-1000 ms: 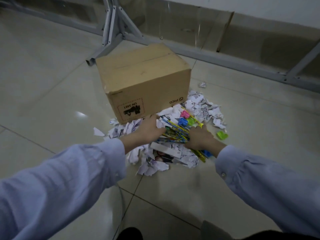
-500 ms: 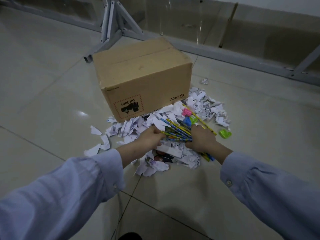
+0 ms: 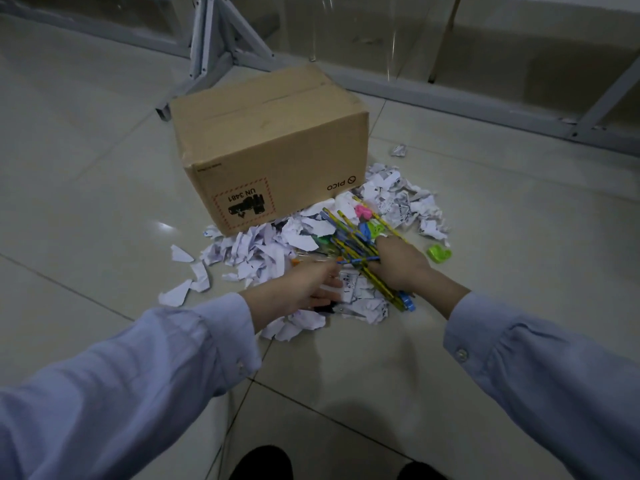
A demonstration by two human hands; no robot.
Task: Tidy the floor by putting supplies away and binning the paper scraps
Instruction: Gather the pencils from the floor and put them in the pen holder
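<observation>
Pencils (image 3: 349,237) are lying in a bundle on the paper scraps (image 3: 263,251) just near of the box (image 3: 270,150), their long axis running from far left to near right. The right hand (image 3: 398,265) is curling round their near half. The left hand (image 3: 304,289), just left of them, is reaching in with fingers loosely straight, seemingly holding nothing.

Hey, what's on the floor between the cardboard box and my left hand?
Torn white paper scraps lie between the cardboard box and the left hand, in the head view.
</observation>
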